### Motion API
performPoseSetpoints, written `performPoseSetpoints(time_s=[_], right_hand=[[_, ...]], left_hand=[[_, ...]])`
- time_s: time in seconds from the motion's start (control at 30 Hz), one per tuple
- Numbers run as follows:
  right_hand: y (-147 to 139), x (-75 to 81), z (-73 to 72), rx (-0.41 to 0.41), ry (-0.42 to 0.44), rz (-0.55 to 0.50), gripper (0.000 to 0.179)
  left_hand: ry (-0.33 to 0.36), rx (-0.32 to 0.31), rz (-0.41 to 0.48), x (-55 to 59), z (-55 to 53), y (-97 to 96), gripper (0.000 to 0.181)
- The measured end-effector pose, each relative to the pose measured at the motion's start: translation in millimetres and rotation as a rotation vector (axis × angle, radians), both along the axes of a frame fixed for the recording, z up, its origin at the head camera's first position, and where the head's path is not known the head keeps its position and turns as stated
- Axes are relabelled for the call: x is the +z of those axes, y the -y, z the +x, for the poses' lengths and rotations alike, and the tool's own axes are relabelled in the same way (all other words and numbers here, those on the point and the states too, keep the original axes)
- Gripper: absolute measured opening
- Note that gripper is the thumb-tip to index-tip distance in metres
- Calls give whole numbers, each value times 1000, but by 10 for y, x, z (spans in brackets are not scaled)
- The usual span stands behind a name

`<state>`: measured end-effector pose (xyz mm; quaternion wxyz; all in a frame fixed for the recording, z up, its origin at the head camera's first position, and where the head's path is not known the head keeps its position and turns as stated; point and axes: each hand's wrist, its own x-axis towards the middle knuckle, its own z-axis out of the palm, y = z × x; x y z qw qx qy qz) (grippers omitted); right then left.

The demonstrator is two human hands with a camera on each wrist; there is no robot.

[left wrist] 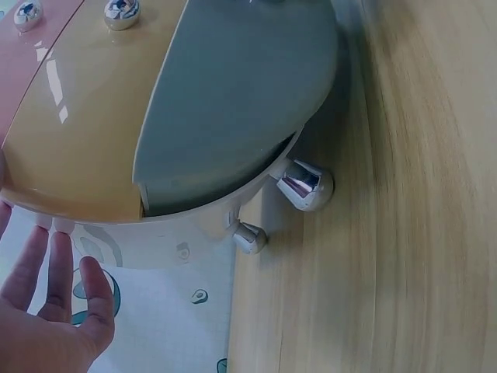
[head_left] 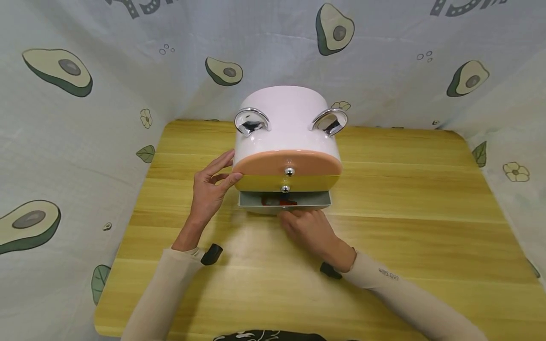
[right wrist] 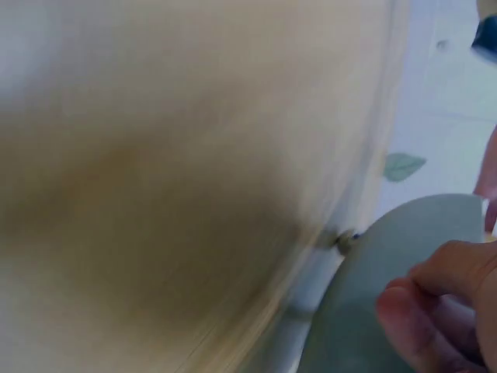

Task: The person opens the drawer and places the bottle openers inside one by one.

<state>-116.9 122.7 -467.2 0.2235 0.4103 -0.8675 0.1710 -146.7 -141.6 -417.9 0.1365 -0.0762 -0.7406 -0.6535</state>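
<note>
A small white drawer cabinet (head_left: 286,113) with a rounded top stands on the wooden table. Its orange drawer (head_left: 264,163) and yellow drawer (head_left: 260,183) are closed, while the grey-green bottom drawer (head_left: 256,209) is partly pulled out. Inside that drawer lies a small red object (head_left: 273,201). My left hand (head_left: 209,189) steadies the cabinet's left side with extended fingers, the thumb by the front edge. With thumb and curled fingers, my right hand (head_left: 309,229) pinches at the middle of the bottom drawer's front, where the knob is hidden behind the fingers (right wrist: 411,326).
Two chrome ear-shaped pieces (head_left: 252,121) stick out from the cabinet's top. Small silver feet (left wrist: 307,185) hold it above the wooden table (head_left: 405,199). An avocado-print cloth (head_left: 273,42) hangs behind the table and along its sides.
</note>
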Motion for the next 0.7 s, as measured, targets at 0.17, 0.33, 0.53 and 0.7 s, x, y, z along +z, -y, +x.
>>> performPoseSetpoints(time_s=[0.17, 0.33, 0.53, 0.7], right_hand=[[38, -13, -145, -13, 28, -37, 8], [44, -7, -231, -30, 67, -43, 7], [58, -16, -299, -55, 83, -35, 7], [58, -19, -319, -66, 102, -14, 8]], left_hand=[[9, 0, 0, 1, 5, -11, 51], [10, 2, -2, -1, 1, -14, 51], [14, 3, -4, -6, -10, -16, 51], [9, 9, -2, -23, -17, -20, 50]])
